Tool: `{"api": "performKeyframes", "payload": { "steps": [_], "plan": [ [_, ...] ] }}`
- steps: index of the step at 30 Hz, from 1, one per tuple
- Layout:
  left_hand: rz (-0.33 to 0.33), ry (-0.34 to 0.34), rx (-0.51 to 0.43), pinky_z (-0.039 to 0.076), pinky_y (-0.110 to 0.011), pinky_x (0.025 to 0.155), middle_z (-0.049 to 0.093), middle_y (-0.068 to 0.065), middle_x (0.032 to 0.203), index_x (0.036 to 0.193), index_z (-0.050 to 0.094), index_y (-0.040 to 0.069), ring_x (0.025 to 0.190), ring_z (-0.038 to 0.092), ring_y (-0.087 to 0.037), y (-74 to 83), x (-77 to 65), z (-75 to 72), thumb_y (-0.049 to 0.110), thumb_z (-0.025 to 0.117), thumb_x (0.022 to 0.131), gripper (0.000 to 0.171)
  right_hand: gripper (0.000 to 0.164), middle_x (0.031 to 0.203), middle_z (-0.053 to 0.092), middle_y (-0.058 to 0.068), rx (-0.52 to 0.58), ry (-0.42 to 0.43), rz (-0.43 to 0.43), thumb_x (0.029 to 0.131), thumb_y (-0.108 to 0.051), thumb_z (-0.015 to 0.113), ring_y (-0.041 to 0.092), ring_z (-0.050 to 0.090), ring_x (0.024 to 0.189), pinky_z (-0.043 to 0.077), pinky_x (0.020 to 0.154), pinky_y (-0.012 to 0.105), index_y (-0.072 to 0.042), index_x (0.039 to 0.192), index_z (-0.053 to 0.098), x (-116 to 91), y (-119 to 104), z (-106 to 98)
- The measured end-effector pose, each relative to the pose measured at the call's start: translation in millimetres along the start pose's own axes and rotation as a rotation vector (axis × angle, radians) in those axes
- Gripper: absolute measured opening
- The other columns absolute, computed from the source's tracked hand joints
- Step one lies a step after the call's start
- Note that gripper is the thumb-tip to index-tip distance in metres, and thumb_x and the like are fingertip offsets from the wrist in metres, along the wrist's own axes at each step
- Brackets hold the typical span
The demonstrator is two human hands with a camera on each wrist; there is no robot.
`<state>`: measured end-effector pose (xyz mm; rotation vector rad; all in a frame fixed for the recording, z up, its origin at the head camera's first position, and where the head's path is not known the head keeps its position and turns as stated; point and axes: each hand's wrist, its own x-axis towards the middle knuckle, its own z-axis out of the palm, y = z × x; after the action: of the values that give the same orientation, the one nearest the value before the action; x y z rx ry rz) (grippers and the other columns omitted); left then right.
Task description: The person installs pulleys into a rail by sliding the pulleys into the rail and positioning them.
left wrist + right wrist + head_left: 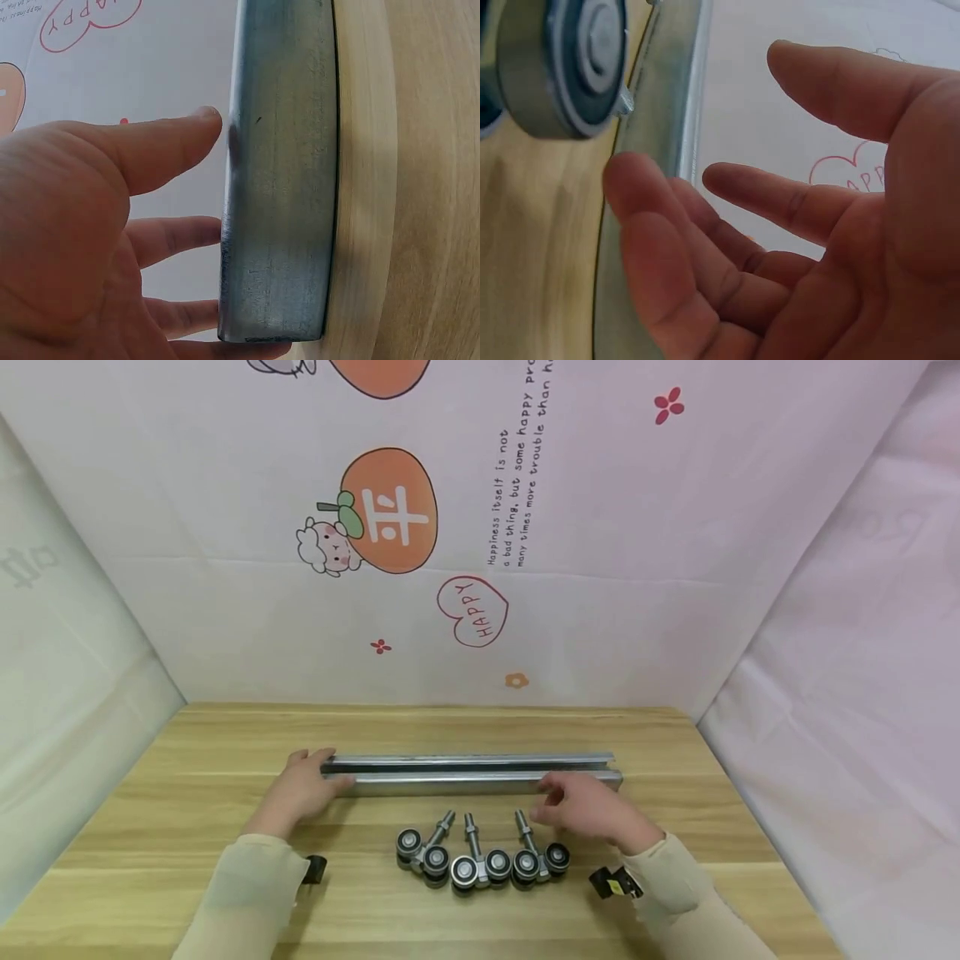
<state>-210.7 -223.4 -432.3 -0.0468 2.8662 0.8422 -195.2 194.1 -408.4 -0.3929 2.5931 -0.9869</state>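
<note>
A silver metal channel rail (450, 787) with an open slot along its top lies crosswise on the table. My left hand (302, 787) is at its left end, fingers mostly straight. In the left wrist view the thumb is beside the rail's edge, and some fingertips are hidden behind the metal. Over the rail's right part, my right hand (588, 806) has loosely bent fingers with nothing between them. In front of the rail lie three roller trolleys with threaded bolts: a left one (436, 858), a middle one (464, 871) and a right one (557, 857).
The wood-grain table (360, 910) is bordered at the back and sides by white cloth printed with cartoons and lettering (517, 502). Black wrist devices (615, 882) protrude inward from the sleeves (671, 877), near the table surface.
</note>
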Motion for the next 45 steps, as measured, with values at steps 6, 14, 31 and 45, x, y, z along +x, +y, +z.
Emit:
{"api": "performKeyframes", "payload": {
  "steps": [6,14,31,45],
  "plan": [
    [-0.001,-0.005,0.000,0.034,-0.071,0.098,0.019,-0.044,0.148,0.150,0.035,-0.005,0.127,0.035,-0.063,-3.4,0.9,1.4,0.043,0.062,0.097,0.077,0.046,0.090,0.065,0.002,0.008,-0.047,-0.001,0.091,-0.025,0.075,0.020,0.063,0.066,0.051,0.064,0.038,0.002,0.125,0.061,1,5,9],
    [0.014,0.008,0.015,0.037,-0.069,0.096,0.030,-0.045,0.141,0.148,0.038,-0.007,0.123,0.041,-0.060,-6.0,3.2,1.5,0.042,0.064,0.096,0.076,0.049,0.101,0.068,0.004,-0.058,-0.053,-0.025,0.087,-0.030,0.078,0.020,0.063,0.089,0.054,0.078,0.045,0.000,0.124,0.063,3,7,17],
    [-0.001,-0.019,-0.034,0.035,-0.068,0.099,0.034,-0.043,0.139,0.147,0.040,-0.006,0.125,0.039,-0.059,-5.9,4.6,-1.3,0.043,0.065,0.095,0.075,0.037,0.088,0.065,-0.001,-0.079,-0.095,-0.063,0.084,-0.025,0.080,0.016,0.060,0.079,0.052,0.074,0.042,-0.002,0.110,0.068,11,12,28],
    [-0.021,-0.011,-0.017,0.037,-0.068,0.097,0.035,-0.045,0.137,0.146,0.042,-0.004,0.122,0.041,-0.060,-5.6,9.3,-1.7,0.044,0.067,0.094,0.074,0.044,0.080,0.064,-0.003,-0.078,-0.101,-0.092,0.085,-0.016,0.079,0.014,0.060,0.071,0.050,0.068,0.040,-0.001,0.123,0.062,17,14,32]
  ]
}}
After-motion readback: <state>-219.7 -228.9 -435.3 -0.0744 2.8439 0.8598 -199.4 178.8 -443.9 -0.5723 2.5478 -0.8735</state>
